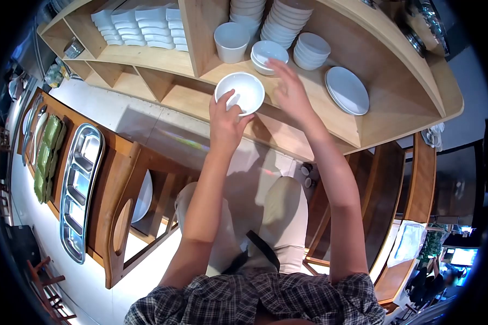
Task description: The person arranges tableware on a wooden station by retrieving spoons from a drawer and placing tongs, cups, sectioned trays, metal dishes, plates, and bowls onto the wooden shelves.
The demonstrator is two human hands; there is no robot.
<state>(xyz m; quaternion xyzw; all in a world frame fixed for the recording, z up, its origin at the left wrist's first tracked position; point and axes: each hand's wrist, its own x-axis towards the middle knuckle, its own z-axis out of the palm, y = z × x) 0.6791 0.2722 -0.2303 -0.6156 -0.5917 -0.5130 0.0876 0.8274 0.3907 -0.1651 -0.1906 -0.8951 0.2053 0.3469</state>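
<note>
A white bowl [248,89] is in my left hand [226,122], tilted so its inside faces me, the fingers over its rim and the thumb beneath. My right hand [290,92] is raised just to the right of it, fingers apart and holding nothing. Beyond my right fingertips stands a short stack of white bowls [269,52] on the shelf; whether the fingertips touch it I cannot tell. Around it are a deeper white bowl [231,44], another stack of bowls [312,51] and a pair of white oval plates [348,91].
The wooden shelf unit [173,59] curves across the front, with stacked white wavy dishes [141,27] at upper left. On the left, a wooden chair [116,216] stands by a table bearing a steel compartment tray [81,189] and a green tray [49,157]. More wooden furniture [385,179] is at right.
</note>
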